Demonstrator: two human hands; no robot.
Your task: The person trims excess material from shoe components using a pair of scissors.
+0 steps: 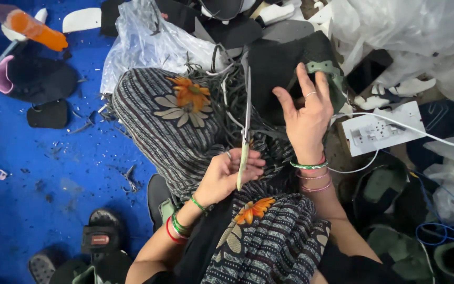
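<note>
**A:** What are the hands doing?

**B:** Seen from above, a person sits on a blue floor [38, 200], knees draped in striped cloth [174, 131] printed with orange flowers. The left hand [227, 176] is closed around the handle end of a pair of scissors [246, 126], whose long blades point up and away from the body. The right hand [305, 113] is spread open, fingers resting on a black piece [279, 63] of shoe material that lies over the far knee.

**A:** Where is that piece compared with the scissors?

**B:** Just to the right of the blades. A green strap [328, 71] lies on it by the fingertips. I cannot tell for sure whether the blades touch the piece.

**A:** What surrounds them?

**B:** Thin black trimmings [222, 89] are heaped between the knees, with scraps scattered on the floor. A clear plastic bag [143, 42] lies beyond the knees. A white power strip [382, 129] with a white cable sits to the right, near dark and green shoe parts. A black sandal [101, 234] is at lower left, an orange bottle [35, 29] at upper left.
</note>
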